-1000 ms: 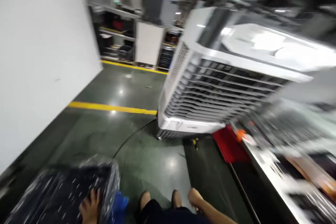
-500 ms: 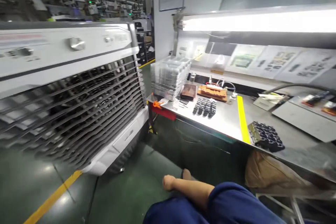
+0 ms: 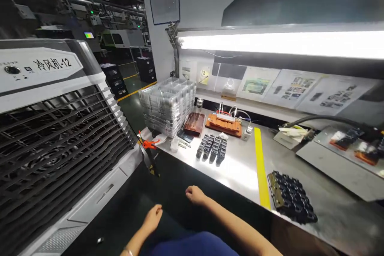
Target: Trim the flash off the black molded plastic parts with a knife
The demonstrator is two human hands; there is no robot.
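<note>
My left hand point(image 3: 153, 217) hangs low over the dark floor in front of the bench, fingers curled in and nothing visible in it. To its right, my right hand point(image 3: 195, 195) is closed too, just short of the bench's front edge, and no object shows in it. Neither hand touches anything. Nearest on the metal bench point(image 3: 237, 172) are several rows of black moulded parts point(image 3: 211, 148). Behind them sits an orange fixture point(image 3: 224, 123) with tubes attached. A brown box-like piece point(image 3: 194, 123) lies left of it, near some slim tools point(image 3: 183, 144).
Stacked clear plastic trays point(image 3: 168, 106) stand at the bench's left end, with an orange clamp point(image 3: 150, 144) by the corner. A large air cooler point(image 3: 60, 140) fills the left side. Right of the yellow tape point(image 3: 261, 168) lies a block of black parts point(image 3: 292, 196). A lamp point(image 3: 270, 44) glows overhead.
The view has swung right and nearer the bench, so the cooler has slid left. Both hands are now plainly seen, raised in front of the body; earlier one forearm reached across the lap.
</note>
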